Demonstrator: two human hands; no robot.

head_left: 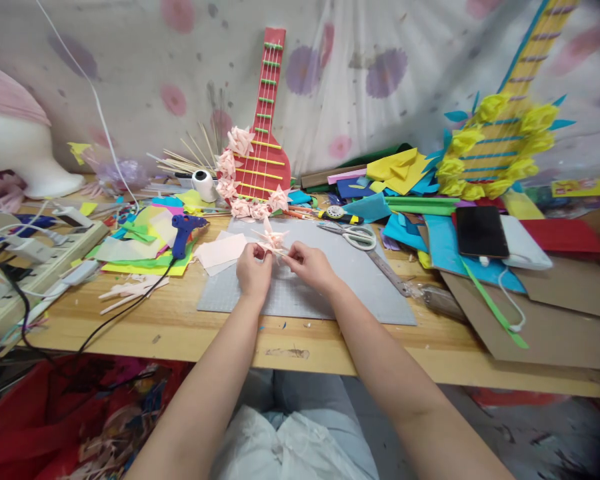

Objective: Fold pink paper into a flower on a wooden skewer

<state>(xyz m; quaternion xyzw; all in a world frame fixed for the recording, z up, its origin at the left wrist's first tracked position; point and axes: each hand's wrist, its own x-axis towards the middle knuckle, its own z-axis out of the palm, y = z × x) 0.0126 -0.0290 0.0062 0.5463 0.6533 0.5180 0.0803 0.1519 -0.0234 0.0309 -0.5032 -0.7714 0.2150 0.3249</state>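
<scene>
My left hand and my right hand meet over a grey cutting mat, and both pinch a pale pink paper flower with spiky petals. The fingers of each hand are closed on its base. Just left of my left hand lie pink paper sheets on the mat. A red paper guitar trimmed with similar pink flowers leans against the wall behind the mat.
A blue glue gun lies on coloured paper at the left, its black cord running off the table's edge. Scissors, a ruler, a phone, cardboard and paper scraps crowd the right. A power strip sits far left. A yellow-flowered guitar stands at the right.
</scene>
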